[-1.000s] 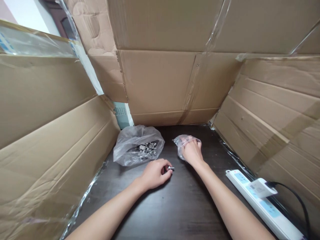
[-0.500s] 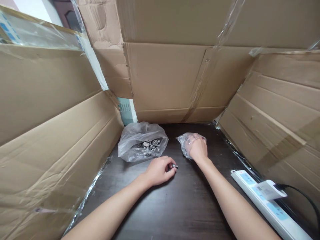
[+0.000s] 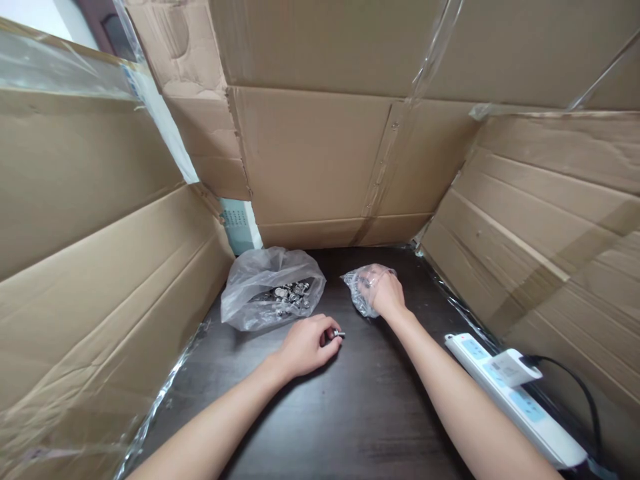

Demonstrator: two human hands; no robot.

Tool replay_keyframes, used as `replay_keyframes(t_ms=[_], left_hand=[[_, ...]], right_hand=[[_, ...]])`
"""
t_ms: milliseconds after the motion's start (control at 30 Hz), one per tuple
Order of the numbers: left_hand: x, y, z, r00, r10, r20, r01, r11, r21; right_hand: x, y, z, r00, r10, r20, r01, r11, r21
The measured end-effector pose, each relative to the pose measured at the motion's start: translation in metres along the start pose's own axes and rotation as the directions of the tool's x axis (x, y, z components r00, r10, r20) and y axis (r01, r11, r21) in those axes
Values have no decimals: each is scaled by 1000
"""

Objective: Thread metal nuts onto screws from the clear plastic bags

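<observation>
Between the fingertips of my left hand (image 3: 311, 345) is a small metal bolt (image 3: 340, 334), its threaded end pointing right. Just beyond that hand sits a larger clear plastic bag (image 3: 245, 303), its mouth spread open to show several shiny metal bolts (image 3: 293, 296) heaped inside. My right hand (image 3: 384, 291) reaches into a smaller clear plastic bag (image 3: 356, 295) on the right. The film covers its fingers, so I cannot see whether they are closed or what they touch.
A dark tabletop (image 3: 320, 420) lies under everything. Cardboard walls (image 3: 310, 160) stand at the back and both sides. Along the right lies a white power strip (image 3: 520, 407) with a white plug adapter (image 3: 510, 369) and a black cable (image 3: 580, 380).
The whole view has shifted, so everything sits a little further left. My left hand still pinches the bolt, and my right hand is still inside the small bag, slightly turned.
</observation>
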State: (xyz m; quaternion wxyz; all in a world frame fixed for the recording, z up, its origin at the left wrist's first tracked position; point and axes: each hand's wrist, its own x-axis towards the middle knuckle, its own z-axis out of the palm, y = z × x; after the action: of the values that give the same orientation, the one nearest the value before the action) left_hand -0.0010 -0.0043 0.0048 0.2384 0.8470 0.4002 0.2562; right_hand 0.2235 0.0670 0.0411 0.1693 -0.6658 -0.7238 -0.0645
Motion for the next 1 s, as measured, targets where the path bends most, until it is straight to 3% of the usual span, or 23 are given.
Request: replay_keyframes(t_ms=[200,333,533,600,767,933,1000], left_hand=[[1,2,-1,1000,2,-5,-2,1000,14],[2,2,-1,1000,7,4,-7,1000,13],[5,0,0,998,0,-57,-4,998,-67],[6,0,0,991,-29,-129,14,993,-115],[9,-3,0,951,-156,-269,110,978,-177],[9,-4,-1,936,-183,-299,134,975,-180],[9,-3,-1,945,-153,-289,108,980,-166]], right_hand=[[0,2,3,999,-34,-33,35,998,61],[5,0,4,996,85,-16,-82,984,159],[2,-1,8,997,64,-41,-58,988,140],[-8,4,3,999,27,-42,-22,993,120],[-40,15,-16,975,-224,-6,223,971,90],[-60,-5,-16,920,-253,-301,331,911,246],[-66,-19,-8,897,-282,-340,402,841,361]])
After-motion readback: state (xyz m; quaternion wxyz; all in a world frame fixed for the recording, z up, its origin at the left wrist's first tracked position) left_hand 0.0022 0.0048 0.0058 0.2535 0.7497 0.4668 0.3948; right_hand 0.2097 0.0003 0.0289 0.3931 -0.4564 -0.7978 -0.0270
